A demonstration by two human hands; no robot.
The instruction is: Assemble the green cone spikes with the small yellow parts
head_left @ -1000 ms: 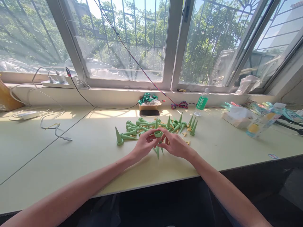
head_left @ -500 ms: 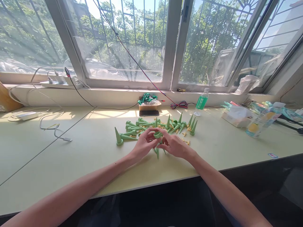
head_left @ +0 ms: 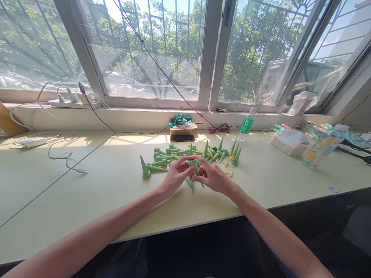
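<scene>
Between my two hands is a green plastic plant watering spike [head_left: 192, 163], its wide collar up and its tip hidden or mixed with spikes behind. My left hand [head_left: 180, 172] closes on it from the left, thumb and fingers at the collar. From the right, my right hand [head_left: 213, 175] grips it with bent fingers. Several more green spikes [head_left: 162, 156] lie in a heap just beyond my hands. One spike [head_left: 145, 170] stands point up at the left, and others stand at the right. Small yellow plastic fittings [head_left: 226, 164] are scattered among them.
Behind the heap are a black phone [head_left: 182, 138] and a small cardboard box [head_left: 182, 130]. A green-labelled bottle [head_left: 247, 124] stands at the back. Rightward are a tissue box [head_left: 291, 143] and another bottle [head_left: 321, 148]. A white cable [head_left: 69, 160] lies leftward.
The held spike's collar has tilted, so its round opening shows less. My fingers have shifted slightly around it; both arms stay nearly in place.
</scene>
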